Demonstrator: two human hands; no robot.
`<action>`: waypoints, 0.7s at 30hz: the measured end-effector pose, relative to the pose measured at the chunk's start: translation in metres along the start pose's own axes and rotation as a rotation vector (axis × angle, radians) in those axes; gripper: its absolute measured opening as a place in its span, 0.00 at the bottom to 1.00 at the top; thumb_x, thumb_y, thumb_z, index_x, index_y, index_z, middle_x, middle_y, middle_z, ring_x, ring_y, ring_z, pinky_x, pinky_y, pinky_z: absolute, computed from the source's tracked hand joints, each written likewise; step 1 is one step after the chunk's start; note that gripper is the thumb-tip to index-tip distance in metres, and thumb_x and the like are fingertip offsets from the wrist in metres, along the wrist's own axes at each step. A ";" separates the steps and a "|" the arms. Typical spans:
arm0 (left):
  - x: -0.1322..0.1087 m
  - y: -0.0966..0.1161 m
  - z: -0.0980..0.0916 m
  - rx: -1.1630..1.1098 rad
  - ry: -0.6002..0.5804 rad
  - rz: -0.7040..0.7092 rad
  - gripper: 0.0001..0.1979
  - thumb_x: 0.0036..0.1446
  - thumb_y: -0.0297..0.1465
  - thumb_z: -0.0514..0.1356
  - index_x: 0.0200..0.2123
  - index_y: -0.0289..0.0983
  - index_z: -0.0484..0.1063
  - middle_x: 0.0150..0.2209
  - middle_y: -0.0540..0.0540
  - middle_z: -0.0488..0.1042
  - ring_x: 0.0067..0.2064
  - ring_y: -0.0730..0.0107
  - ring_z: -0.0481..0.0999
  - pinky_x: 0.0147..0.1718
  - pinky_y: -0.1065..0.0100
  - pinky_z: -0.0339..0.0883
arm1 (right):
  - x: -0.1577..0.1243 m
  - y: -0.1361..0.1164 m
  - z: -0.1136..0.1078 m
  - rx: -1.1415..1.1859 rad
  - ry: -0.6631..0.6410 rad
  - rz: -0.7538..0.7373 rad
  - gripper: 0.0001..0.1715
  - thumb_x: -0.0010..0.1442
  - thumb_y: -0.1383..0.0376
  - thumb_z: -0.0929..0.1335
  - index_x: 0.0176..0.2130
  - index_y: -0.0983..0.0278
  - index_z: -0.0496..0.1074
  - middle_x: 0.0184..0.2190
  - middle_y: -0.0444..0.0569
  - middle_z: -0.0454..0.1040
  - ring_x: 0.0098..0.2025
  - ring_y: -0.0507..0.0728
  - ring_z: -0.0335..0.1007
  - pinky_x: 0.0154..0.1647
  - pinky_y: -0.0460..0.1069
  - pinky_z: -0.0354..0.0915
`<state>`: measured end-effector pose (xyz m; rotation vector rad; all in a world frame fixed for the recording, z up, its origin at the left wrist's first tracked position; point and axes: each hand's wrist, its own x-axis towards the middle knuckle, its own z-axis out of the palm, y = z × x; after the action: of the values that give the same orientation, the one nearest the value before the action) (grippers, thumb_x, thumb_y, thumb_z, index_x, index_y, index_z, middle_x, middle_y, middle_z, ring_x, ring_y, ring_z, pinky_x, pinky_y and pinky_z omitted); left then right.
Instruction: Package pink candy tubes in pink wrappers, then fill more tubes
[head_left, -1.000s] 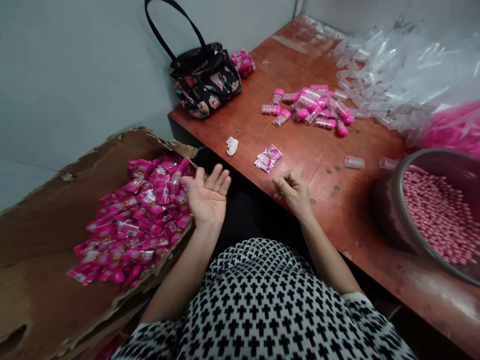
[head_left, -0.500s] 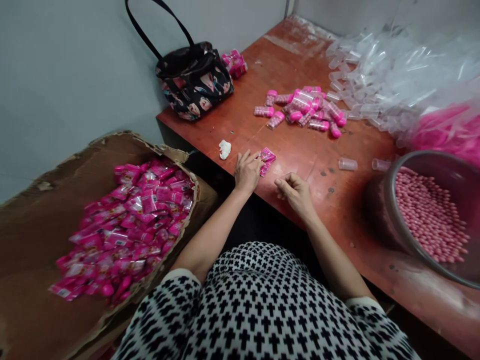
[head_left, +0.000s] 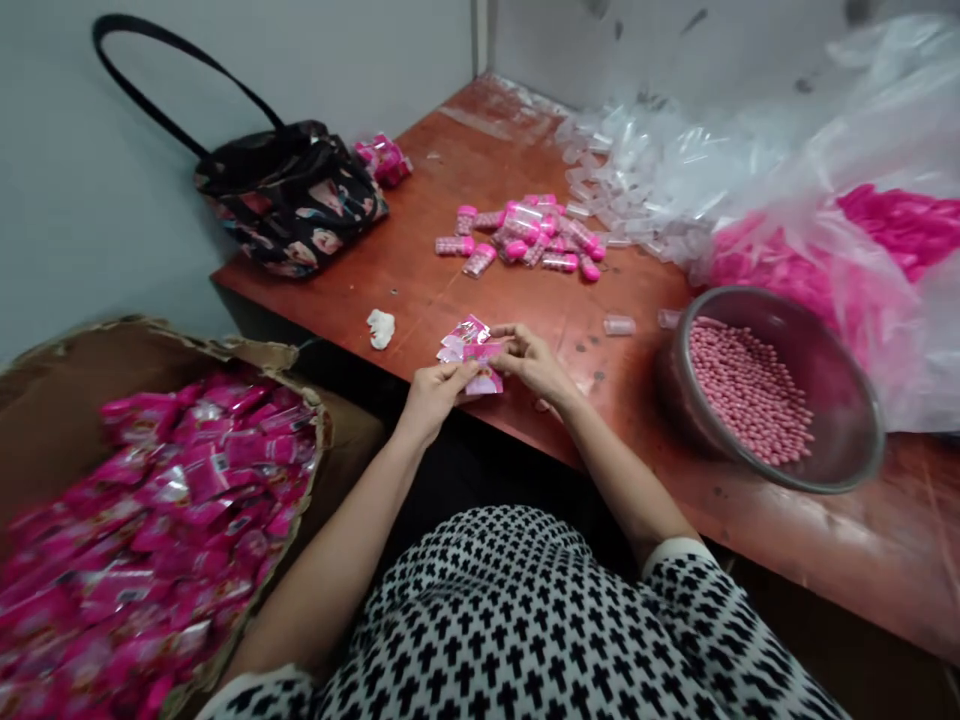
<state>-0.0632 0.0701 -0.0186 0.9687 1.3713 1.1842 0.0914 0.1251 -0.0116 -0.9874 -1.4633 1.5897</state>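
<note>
Between both hands, at the table's front edge, is a flat pink printed plastic sleeve [head_left: 484, 380]. My left hand [head_left: 431, 402] pinches its left side between thumb and fingers. On the opposite side my right hand [head_left: 536, 368] grips the sleeve near its upper right corner. Just beyond it, more pink sleeves [head_left: 466, 332] lie in a small loose pile on the table. A crumpled white wad [head_left: 381, 328] rests left of them. Further back sits a heap of clear tubes with pink caps [head_left: 525, 225], filled with pink beads.
A cardboard box [head_left: 319, 430] of pink packets [head_left: 180, 490] stands at lower left. On the red-brown table [head_left: 450, 150] are a floral handbag [head_left: 300, 205], clear tubes [head_left: 645, 160], a bag of pink caps [head_left: 810, 270], and a grey basin [head_left: 847, 420] with pink beads [head_left: 750, 390].
The view has swung right. My hands have come together, and a pink sleeve is now held between them. Earlier, my left hand lay on the sleeves and my right hand was apart from them.
</note>
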 end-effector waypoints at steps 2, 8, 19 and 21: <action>0.000 0.002 0.002 -0.164 -0.100 -0.138 0.17 0.41 0.41 0.69 0.28 0.31 0.78 0.30 0.42 0.78 0.30 0.66 0.78 0.32 0.65 0.75 | -0.003 -0.005 -0.006 -0.078 -0.078 0.026 0.20 0.48 0.63 0.70 0.42 0.62 0.65 0.19 0.34 0.62 0.21 0.47 0.58 0.23 0.43 0.56; -0.003 0.004 0.012 -0.270 0.058 -0.205 0.14 0.33 0.33 0.72 0.24 0.29 0.77 0.23 0.43 0.76 0.23 0.71 0.75 0.25 0.74 0.73 | 0.026 -0.012 -0.050 -0.437 0.150 -0.055 0.14 0.53 0.60 0.67 0.39 0.65 0.69 0.32 0.44 0.74 0.33 0.51 0.68 0.36 0.46 0.64; -0.003 0.004 0.008 -0.360 0.140 -0.332 0.15 0.28 0.34 0.73 0.18 0.31 0.75 0.19 0.45 0.75 0.22 0.73 0.74 0.23 0.75 0.70 | 0.176 -0.042 -0.147 -1.258 0.615 0.014 0.35 0.60 0.47 0.59 0.59 0.63 0.59 0.62 0.58 0.55 0.61 0.67 0.52 0.58 0.64 0.51; -0.002 0.006 0.007 -0.366 0.144 -0.367 0.16 0.27 0.35 0.73 0.17 0.31 0.75 0.19 0.46 0.74 0.22 0.74 0.73 0.23 0.76 0.70 | 0.202 -0.044 -0.153 -1.313 0.500 0.057 0.39 0.58 0.42 0.59 0.61 0.61 0.57 0.64 0.58 0.51 0.63 0.70 0.48 0.58 0.67 0.49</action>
<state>-0.0561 0.0702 -0.0121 0.3603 1.3137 1.1815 0.1455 0.3750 0.0142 -1.9277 -2.0333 0.1416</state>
